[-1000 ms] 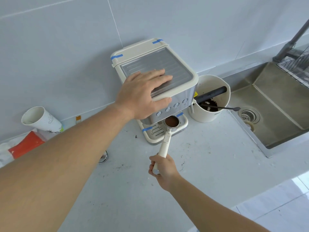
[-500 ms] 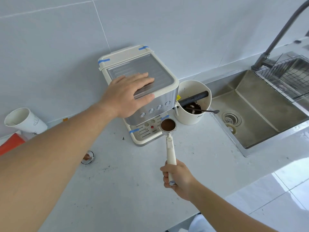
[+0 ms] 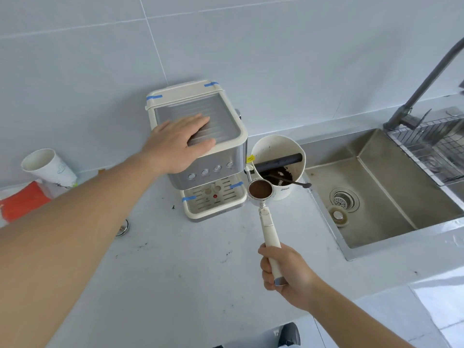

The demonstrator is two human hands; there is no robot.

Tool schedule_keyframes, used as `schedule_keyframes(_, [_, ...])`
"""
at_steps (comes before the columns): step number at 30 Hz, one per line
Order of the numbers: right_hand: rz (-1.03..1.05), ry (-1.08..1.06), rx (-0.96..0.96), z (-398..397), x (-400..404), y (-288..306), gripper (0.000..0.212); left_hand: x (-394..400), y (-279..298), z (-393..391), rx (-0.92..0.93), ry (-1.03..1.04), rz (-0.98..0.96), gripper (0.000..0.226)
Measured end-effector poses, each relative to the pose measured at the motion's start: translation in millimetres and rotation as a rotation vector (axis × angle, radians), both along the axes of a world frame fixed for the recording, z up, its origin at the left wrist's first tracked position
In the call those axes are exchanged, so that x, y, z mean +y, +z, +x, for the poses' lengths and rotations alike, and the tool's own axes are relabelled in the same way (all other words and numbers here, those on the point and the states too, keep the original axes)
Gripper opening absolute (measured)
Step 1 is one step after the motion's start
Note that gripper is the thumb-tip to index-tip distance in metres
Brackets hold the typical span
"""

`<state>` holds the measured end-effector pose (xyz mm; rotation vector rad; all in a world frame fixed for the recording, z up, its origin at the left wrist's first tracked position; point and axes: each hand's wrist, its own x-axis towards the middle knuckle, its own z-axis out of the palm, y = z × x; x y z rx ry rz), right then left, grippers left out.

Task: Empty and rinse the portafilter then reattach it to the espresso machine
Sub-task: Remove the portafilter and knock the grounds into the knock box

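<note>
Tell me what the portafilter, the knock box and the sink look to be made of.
Portafilter: shiny metal basket, by its gleam; matte cream handle, probably plastic.
Knock box: cream plastic, it seems, dull and stained, with a dark, likely rubber-covered bar.
Sink: brushed stainless steel, grey with soft reflections.

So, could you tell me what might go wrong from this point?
The portafilter, held only at the handle's far end by the right hand, is still full of grounds; tipping it early could spill onto the counter. The spoon lying across the knock box could get struck and flipped.
</note>
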<state>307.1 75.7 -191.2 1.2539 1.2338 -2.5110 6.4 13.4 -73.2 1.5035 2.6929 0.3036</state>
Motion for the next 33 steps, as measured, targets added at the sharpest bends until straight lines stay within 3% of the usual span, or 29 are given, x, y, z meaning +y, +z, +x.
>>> schedule_keyframes(2, [0.0, 0.008, 0.002, 9, 12, 7, 0.007, 2, 1, 1, -0.006, 0.03, -0.022, 0.061])
schedule_keyframes(7, [-0.005, -0.006, 0.036, 20, 43, 19, 0.036, 10, 0, 6, -0.008, 0.065, -0.071, 0.063])
schedule_keyframes(10, [0.014, -0.037, 0.075, 18, 62, 24, 0.041, 17, 1, 12, -0.019, 0.1, -0.073, 0.063])
schedule_keyframes(25, [0.08, -0.209, 0.115, -25, 107, 23, 0.017, 56, -12, 12, -0.022, 0.226, 0.058, 0.065])
schedule_keyframes(33, [0.318, -0.281, 0.075, -47, 114, 9, 0.013, 55, -5, 20, -0.041, 0.221, 0.086, 0.059])
